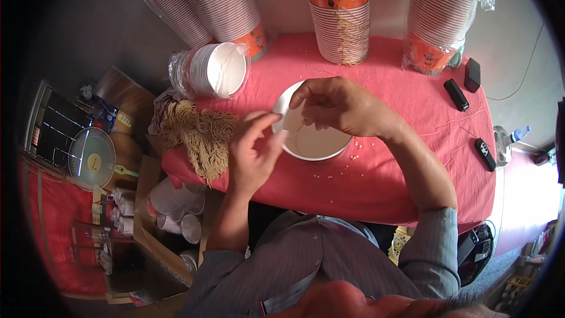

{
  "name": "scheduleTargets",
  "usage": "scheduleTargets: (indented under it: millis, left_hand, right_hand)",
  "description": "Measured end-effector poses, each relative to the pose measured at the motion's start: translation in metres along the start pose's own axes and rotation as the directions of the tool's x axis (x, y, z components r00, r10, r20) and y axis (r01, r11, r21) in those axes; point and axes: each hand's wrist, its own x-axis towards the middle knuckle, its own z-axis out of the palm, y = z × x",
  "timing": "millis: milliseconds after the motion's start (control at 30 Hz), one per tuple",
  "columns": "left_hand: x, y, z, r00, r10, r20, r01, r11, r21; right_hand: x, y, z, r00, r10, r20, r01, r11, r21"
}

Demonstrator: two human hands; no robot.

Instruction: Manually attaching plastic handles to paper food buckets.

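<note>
A white paper bucket (318,152) sits on the red cloth, its round mouth facing me. At its left rim, my left hand (254,150) has its thumb and forefinger closed on the wall. Over the opening my right hand (341,108) is bent at the wrist, fingers curled in a pinch. A faint thin cord seems to run from its fingertips, partly hidden by the fingers. Left of my left hand, a heap of tan cords (203,135) hangs over the table edge. Small white beads (356,156) lie scattered beside the bucket.
Tall stacks of paper buckets stand at the back: left (220,6), middle (339,32) and right (438,17). A wrapped stack of white buckets (226,70) lies nearer. Small black devices (456,95) rest at right. Below left are a cardboard box (156,247) and a fan (92,159).
</note>
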Motion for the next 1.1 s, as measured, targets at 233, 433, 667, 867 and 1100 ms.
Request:
scheduleTargets:
  millis: [233,433,667,867,1100]
  left_hand:
    - [0.015,0.017,0.024,0.999,0.033,0.042,-0.034,0.999,0.024]
    - [0.019,0.014,0.021,0.990,0.134,-0.035,-0.130,0.986,0.104]
    - [0.002,-0.005,0.014,0.990,0.098,-0.099,-0.081,0.984,0.159]
    - [-0.021,-0.031,0.008,0.984,-0.104,-0.143,0.073,0.976,-0.203]
    - [-0.035,-0.031,0.020,0.901,-0.433,-0.033,0.334,0.740,-0.583]
  right_hand:
    - [0.000,0.004,0.000,0.996,-0.093,-0.008,0.093,0.995,0.044]
    - [-0.006,-0.003,-0.002,0.986,-0.160,-0.053,0.137,0.945,-0.298]
    - [-0.009,0.000,-0.014,0.940,-0.308,-0.148,0.134,0.730,-0.670]
    - [-0.014,0.003,-0.037,0.938,-0.186,-0.293,-0.103,0.656,-0.748]
    - [0.006,0.022,0.022,0.869,-0.484,-0.105,0.229,0.581,-0.781]
